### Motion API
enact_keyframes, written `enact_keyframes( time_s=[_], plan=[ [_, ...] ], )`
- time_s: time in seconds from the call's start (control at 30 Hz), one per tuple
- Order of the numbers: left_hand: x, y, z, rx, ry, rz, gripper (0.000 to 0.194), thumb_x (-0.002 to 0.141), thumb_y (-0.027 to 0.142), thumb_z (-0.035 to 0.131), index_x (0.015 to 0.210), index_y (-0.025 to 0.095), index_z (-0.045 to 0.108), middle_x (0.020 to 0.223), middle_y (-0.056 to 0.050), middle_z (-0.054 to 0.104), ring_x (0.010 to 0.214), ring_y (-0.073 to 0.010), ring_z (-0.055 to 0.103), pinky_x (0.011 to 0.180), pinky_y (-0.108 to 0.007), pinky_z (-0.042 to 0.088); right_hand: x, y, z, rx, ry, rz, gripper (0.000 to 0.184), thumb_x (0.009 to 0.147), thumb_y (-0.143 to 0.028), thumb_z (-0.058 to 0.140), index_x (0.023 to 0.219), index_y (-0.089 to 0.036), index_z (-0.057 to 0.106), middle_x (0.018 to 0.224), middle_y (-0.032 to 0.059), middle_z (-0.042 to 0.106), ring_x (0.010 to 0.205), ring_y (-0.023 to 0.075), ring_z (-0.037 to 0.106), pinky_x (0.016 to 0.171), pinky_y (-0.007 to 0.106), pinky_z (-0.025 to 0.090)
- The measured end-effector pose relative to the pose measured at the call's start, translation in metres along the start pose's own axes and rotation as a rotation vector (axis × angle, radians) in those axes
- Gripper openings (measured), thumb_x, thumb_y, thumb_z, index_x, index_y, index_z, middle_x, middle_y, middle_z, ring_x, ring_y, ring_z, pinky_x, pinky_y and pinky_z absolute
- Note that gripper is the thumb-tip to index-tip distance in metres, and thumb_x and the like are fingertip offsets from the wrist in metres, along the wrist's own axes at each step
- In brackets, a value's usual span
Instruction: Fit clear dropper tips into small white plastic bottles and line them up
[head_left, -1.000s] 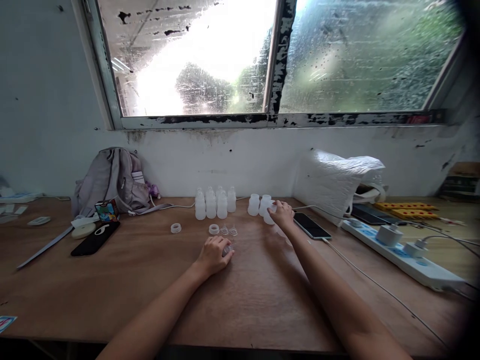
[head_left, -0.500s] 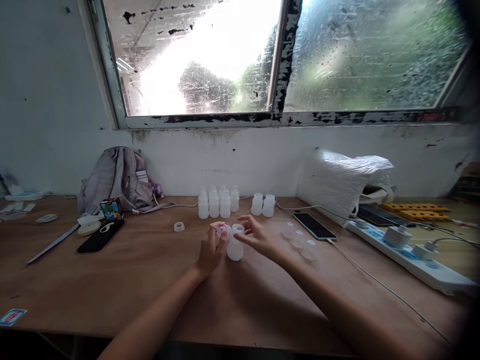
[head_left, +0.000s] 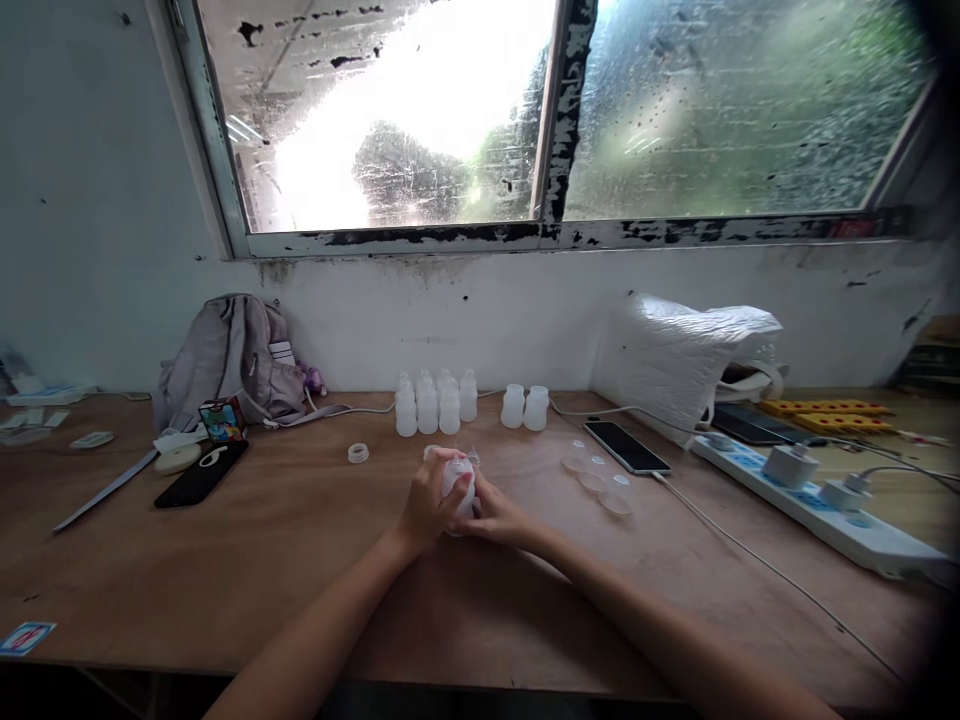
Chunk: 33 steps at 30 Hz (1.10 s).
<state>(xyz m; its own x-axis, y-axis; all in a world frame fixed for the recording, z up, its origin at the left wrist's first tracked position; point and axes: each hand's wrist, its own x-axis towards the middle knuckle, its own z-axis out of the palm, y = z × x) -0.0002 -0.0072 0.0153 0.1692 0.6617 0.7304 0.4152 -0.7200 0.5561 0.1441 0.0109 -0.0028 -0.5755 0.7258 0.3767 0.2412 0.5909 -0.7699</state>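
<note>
A small translucent white baby bottle (head_left: 454, 471) is held between my two hands near the middle of the wooden table. Its lower part is largely covered by fingers. My left hand (head_left: 426, 503) is closed on the bottle's left side, with its thumb across the front. From the right, my right hand (head_left: 498, 512) wraps the bottle, its fingertips partly hidden behind it. A clear teat-like piece (head_left: 472, 456) shows just above the right fingers; which hand bears it, I cannot tell. To the left, a white ring (head_left: 358, 453) lies on the table.
Several bottles with teats (head_left: 427, 405) stand at the back, beside two open bottles (head_left: 535, 409). Clear domed caps (head_left: 592, 481) lie on the right near a phone (head_left: 627, 446). Further right is a power strip (head_left: 817, 500); a black phone (head_left: 202, 474) and backpack (head_left: 225, 355) are left.
My right hand has moved down from the bottle's mouth to its side. My left hand has come round the bottle, which now sits between both hands, slightly further left.
</note>
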Motion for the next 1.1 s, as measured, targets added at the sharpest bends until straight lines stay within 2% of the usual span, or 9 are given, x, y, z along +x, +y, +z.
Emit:
enact_keyframes(
  time_s=[0.07,0.17,0.23,0.37,0.6,0.77,0.9,1.0,1.1],
  plan=[
    [0.001,-0.002,0.000,-0.016,-0.031,0.032,0.018,0.080,0.029,0.042,0.095,0.020,0.044,0.092,-0.003,0.050,0.084,-0.0144,0.050,0.077,-0.028,0.041,-0.002,-0.013,-0.010,0.011,-0.009,-0.034,0.070,0.067,-0.036,0.061,0.125,-0.023,0.023,0.120,0.0079,0.041,0.106,0.0214,0.043,0.086,0.035,0.038],
    [0.003,-0.007,0.002,-0.021,-0.067,0.077,0.023,0.078,0.031,0.047,0.097,0.020,0.044,0.094,-0.004,0.051,0.088,-0.0154,0.051,0.078,-0.029,0.041,-0.005,-0.030,-0.022,-0.008,0.070,-0.089,0.046,0.080,-0.035,0.045,0.121,-0.024,0.030,0.118,0.0068,0.042,0.105,0.0190,0.044,0.087,0.035,0.038],
    [0.002,-0.010,0.004,-0.001,-0.065,0.097,0.030,0.075,0.034,0.051,0.100,0.020,0.043,0.094,-0.005,0.051,0.087,-0.0162,0.052,0.077,-0.030,0.042,-0.006,-0.036,-0.024,-0.079,0.135,-0.142,0.038,0.081,-0.035,0.043,0.116,-0.024,0.036,0.114,0.0073,0.045,0.100,0.0191,0.045,0.084,0.035,0.039],
    [-0.001,-0.016,0.011,0.058,-0.055,0.112,0.044,0.069,0.034,0.057,0.107,0.020,0.039,0.094,-0.005,0.055,0.084,-0.0171,0.054,0.074,-0.030,0.044,-0.005,-0.033,-0.021,-0.210,0.239,-0.215,0.037,0.076,-0.033,0.050,0.111,-0.021,0.042,0.103,0.0084,0.049,0.086,0.0182,0.049,0.074,0.033,0.043],
    [-0.003,-0.017,0.014,0.038,-0.090,0.025,0.053,0.066,0.025,0.059,0.113,0.022,0.035,0.109,-0.005,0.052,0.098,-0.0184,0.051,0.083,-0.031,0.041,-0.001,-0.026,-0.014,-0.240,0.339,-0.174,0.035,0.073,-0.034,0.054,0.106,-0.025,0.049,0.097,0.0065,0.051,0.076,0.0166,0.051,0.067,0.032,0.046],
    [-0.007,-0.019,0.018,-0.007,-0.276,-0.185,0.079,0.056,0.035,0.068,0.121,0.020,0.026,0.117,-0.011,0.046,0.100,-0.0257,0.050,0.078,-0.038,0.043,0.001,-0.026,-0.017,-0.231,0.401,-0.131,0.031,0.072,-0.035,0.055,0.101,-0.025,0.053,0.094,0.0057,0.055,0.076,0.0173,0.052,0.068,0.034,0.045],
    [-0.007,-0.017,0.017,-0.074,-0.368,-0.195,0.058,0.064,0.039,0.062,0.113,0.017,0.040,0.103,-0.009,0.054,0.091,-0.0231,0.053,0.075,-0.035,0.043,0.002,-0.023,-0.024,-0.131,0.415,-0.078,0.029,0.073,-0.035,0.054,0.100,-0.023,0.053,0.095,0.0054,0.057,0.080,0.0177,0.053,0.070,0.032,0.045],
    [-0.005,-0.014,0.013,-0.081,-0.315,-0.218,0.041,0.069,0.043,0.055,0.100,0.015,0.050,0.087,-0.005,0.058,0.077,-0.0191,0.054,0.067,-0.030,0.042,0.003,-0.022,-0.029,0.002,0.442,-0.014,0.030,0.073,-0.036,0.054,0.099,-0.021,0.053,0.093,0.0051,0.057,0.080,0.0171,0.054,0.069,0.031,0.045],
    [-0.002,-0.013,0.010,-0.115,-0.259,-0.265,0.038,0.069,0.045,0.054,0.093,0.015,0.053,0.082,-0.004,0.058,0.073,-0.0171,0.054,0.065,-0.027,0.041,0.005,-0.022,-0.032,0.169,0.469,0.043,0.030,0.071,-0.039,0.056,0.094,-0.020,0.052,0.088,0.0049,0.057,0.077,0.0162,0.054,0.067,0.030,0.045]
  ],
)
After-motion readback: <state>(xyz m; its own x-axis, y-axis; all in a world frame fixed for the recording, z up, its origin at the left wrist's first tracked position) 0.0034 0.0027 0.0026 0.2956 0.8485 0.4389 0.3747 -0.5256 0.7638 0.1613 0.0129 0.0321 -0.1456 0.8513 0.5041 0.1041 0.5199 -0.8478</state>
